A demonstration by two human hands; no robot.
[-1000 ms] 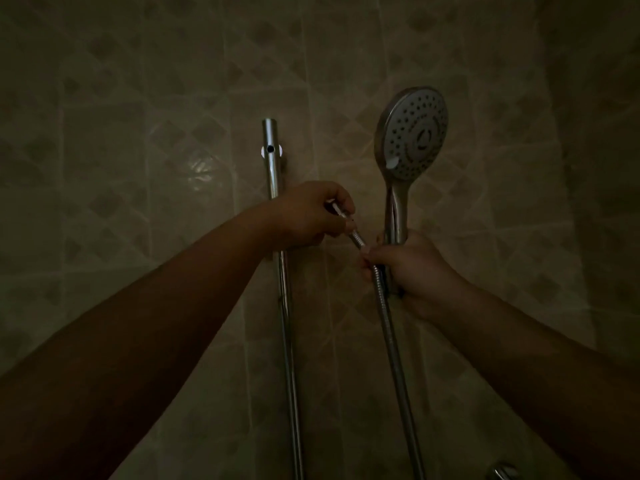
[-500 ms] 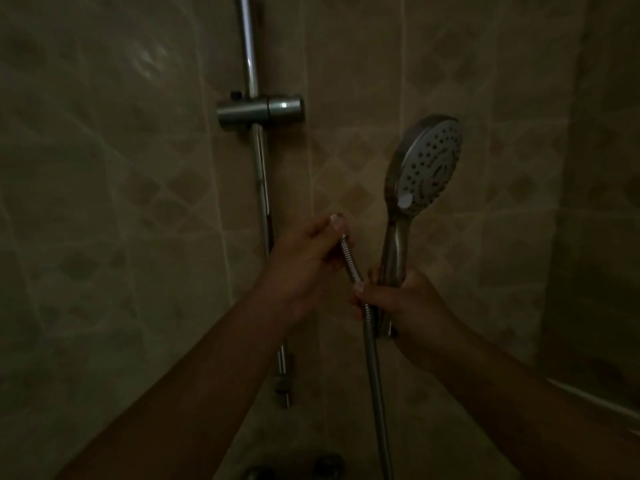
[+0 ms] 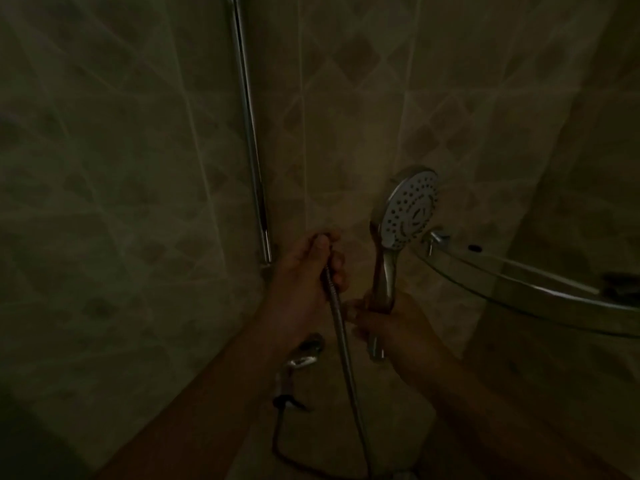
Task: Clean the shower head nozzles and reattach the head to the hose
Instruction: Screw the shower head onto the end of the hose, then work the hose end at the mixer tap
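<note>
The chrome shower head (image 3: pixel 410 211) stands upright, its white nozzle face turned toward me. My right hand (image 3: pixel 391 327) grips its handle low down; the handle's bottom end pokes out below my fingers. The metal hose (image 3: pixel 346 358) runs down from my left hand (image 3: pixel 308 271), which holds the hose's top end in curled fingers. That end is hidden inside my fist. The hose end and the handle are apart, a hand's width from each other.
A chrome slide rail (image 3: pixel 251 133) runs down the tiled wall on the left. A curved glass shelf with a chrome rim (image 3: pixel 519 289) juts out at right, just behind the shower head. A tap fitting (image 3: pixel 301 358) sits below my hands. The light is dim.
The view has tilted down: the rail's holder left the top of the frame and the glass shelf came in at right. Both hands sit lower, still holding hose and head.
</note>
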